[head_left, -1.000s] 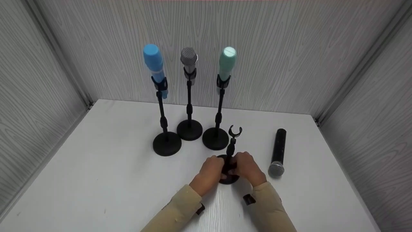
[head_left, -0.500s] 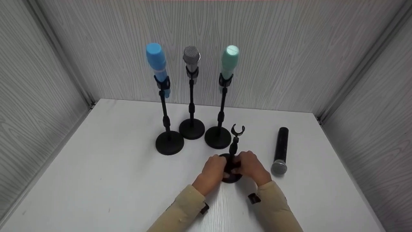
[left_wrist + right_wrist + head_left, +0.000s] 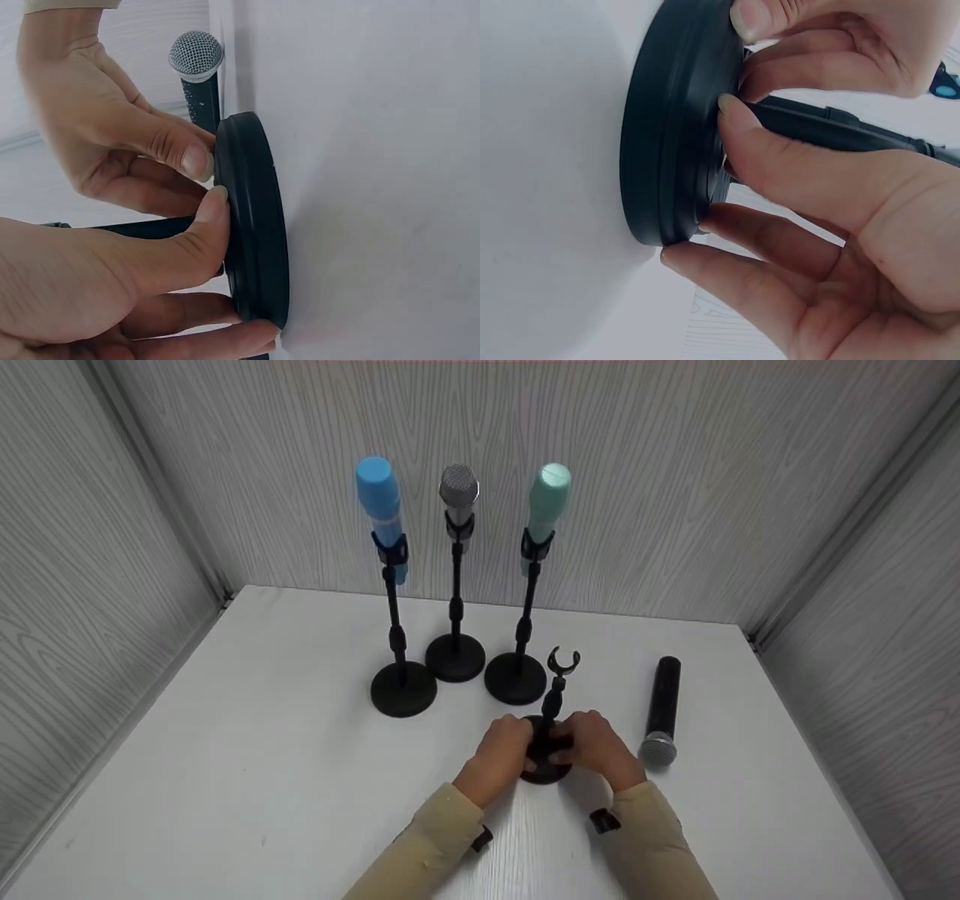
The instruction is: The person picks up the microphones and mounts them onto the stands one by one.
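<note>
A short black microphone stand (image 3: 552, 703) with an unfilled C-shaped clip stands on the white table. My left hand (image 3: 501, 754) grips the left side of its round base (image 3: 259, 225), thumb on top and fingers at the rim. From the other side my right hand (image 3: 596, 746) holds the same base, its thumb (image 3: 742, 127) on the upper face and fingertips at the edge. In both wrist views the two thumbs come close together near the pole. To the right of the right hand lies a black microphone (image 3: 664, 697) with a silver mesh head.
Behind the hands, three taller stands carry a blue microphone (image 3: 379, 499), a silver-headed microphone (image 3: 459, 487) and a mint green microphone (image 3: 550, 495). Their round bases sit close together. Grey wood-grain panels (image 3: 675, 495) wall the table at the back and both sides.
The whole head view has drifted slightly to the right. Both hands keep their hold on the stand's base, and the stand keeps its place among the other things.
</note>
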The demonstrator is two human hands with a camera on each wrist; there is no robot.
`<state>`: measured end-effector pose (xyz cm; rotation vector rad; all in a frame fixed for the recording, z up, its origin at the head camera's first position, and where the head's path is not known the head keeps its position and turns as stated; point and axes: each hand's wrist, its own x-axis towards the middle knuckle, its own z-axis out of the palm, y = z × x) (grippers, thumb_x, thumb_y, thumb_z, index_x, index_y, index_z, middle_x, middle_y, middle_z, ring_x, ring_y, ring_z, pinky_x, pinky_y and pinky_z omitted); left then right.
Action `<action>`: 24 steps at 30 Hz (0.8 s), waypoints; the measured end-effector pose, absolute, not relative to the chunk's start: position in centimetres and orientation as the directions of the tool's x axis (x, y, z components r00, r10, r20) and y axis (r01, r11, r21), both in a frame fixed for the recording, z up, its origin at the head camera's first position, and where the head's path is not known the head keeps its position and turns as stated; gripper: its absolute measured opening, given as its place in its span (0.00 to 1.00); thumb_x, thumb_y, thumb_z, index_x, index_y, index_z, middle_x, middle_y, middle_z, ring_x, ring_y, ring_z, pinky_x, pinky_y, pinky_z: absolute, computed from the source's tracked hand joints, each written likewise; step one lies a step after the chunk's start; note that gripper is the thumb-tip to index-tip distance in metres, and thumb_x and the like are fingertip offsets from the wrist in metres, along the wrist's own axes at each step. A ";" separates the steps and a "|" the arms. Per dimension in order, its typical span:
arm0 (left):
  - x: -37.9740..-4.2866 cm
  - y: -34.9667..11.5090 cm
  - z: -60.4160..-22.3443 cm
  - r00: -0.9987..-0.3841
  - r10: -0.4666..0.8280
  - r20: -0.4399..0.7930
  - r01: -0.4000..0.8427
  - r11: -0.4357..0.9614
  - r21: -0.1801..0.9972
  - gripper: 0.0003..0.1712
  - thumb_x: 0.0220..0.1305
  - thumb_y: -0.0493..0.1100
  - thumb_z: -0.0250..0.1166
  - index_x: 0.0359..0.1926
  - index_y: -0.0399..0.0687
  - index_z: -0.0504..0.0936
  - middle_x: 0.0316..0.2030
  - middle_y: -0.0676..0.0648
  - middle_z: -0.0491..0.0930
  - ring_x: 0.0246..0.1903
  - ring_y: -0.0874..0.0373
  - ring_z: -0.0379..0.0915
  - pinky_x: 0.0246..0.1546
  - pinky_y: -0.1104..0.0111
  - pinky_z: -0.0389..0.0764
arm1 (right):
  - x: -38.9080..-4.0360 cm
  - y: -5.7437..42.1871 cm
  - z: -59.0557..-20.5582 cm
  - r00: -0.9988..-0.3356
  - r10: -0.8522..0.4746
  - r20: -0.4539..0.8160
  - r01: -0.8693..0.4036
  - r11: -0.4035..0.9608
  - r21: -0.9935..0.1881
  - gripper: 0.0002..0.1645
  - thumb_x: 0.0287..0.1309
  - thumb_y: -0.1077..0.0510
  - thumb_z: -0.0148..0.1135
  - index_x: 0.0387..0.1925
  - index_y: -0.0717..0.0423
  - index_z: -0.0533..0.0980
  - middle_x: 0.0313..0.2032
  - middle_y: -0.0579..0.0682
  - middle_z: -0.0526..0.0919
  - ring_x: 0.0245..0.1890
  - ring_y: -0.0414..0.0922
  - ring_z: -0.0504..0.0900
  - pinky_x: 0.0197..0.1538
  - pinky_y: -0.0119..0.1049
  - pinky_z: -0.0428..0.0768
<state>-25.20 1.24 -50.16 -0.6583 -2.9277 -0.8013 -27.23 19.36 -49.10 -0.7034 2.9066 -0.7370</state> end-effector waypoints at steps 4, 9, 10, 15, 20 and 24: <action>-25.4 0.9 -49.9 -0.908 0.392 0.147 0.413 0.783 0.465 0.21 0.40 0.38 0.85 0.40 0.41 0.91 0.36 0.42 0.89 0.41 0.51 0.86 0.43 0.65 0.85 | -27.5 19.6 -49.2 -0.879 -0.475 0.042 -0.440 0.774 -0.456 0.14 0.45 0.62 0.82 0.36 0.59 0.89 0.33 0.52 0.91 0.31 0.44 0.81 0.37 0.40 0.80; -25.6 0.6 -49.3 -0.917 0.382 0.115 0.394 0.818 0.420 0.22 0.42 0.42 0.86 0.37 0.37 0.88 0.33 0.41 0.88 0.39 0.49 0.86 0.39 0.64 0.87 | -27.6 19.6 -49.2 -0.860 -0.511 0.011 -0.457 0.758 -0.466 0.12 0.46 0.61 0.82 0.36 0.56 0.90 0.31 0.48 0.90 0.30 0.40 0.76 0.36 0.35 0.76; -25.6 0.6 -49.3 -0.920 0.376 0.109 0.385 0.823 0.417 0.23 0.41 0.43 0.87 0.36 0.37 0.87 0.33 0.41 0.88 0.38 0.48 0.87 0.39 0.63 0.87 | -27.5 19.6 -49.3 -0.858 -0.514 0.006 -0.455 0.755 -0.472 0.13 0.46 0.61 0.82 0.37 0.56 0.90 0.31 0.48 0.90 0.30 0.40 0.76 0.36 0.35 0.76; -25.6 0.2 -49.0 -0.930 0.353 0.105 0.364 0.834 0.414 0.24 0.40 0.43 0.87 0.36 0.37 0.86 0.33 0.39 0.87 0.37 0.45 0.87 0.38 0.60 0.87 | -27.1 19.3 -49.4 -0.855 -0.519 -0.012 -0.444 0.742 -0.503 0.15 0.46 0.62 0.82 0.40 0.56 0.90 0.35 0.49 0.91 0.34 0.42 0.81 0.39 0.35 0.79; -25.5 0.0 -48.8 -0.937 0.335 0.096 0.343 0.842 0.416 0.23 0.42 0.46 0.87 0.34 0.39 0.85 0.31 0.41 0.86 0.36 0.45 0.86 0.36 0.57 0.87 | -27.0 19.2 -49.1 -0.855 -0.518 -0.029 -0.432 0.742 -0.513 0.16 0.48 0.61 0.81 0.41 0.56 0.89 0.37 0.50 0.91 0.36 0.44 0.83 0.42 0.39 0.81; -25.6 -0.2 -48.6 -0.952 0.293 0.084 0.296 0.829 0.474 0.21 0.46 0.46 0.86 0.33 0.40 0.84 0.31 0.43 0.86 0.36 0.46 0.85 0.37 0.56 0.85 | -27.3 19.6 -48.7 -0.845 -0.529 -0.081 -0.398 0.723 -0.564 0.21 0.52 0.59 0.80 0.49 0.56 0.87 0.47 0.53 0.91 0.48 0.52 0.87 0.55 0.48 0.84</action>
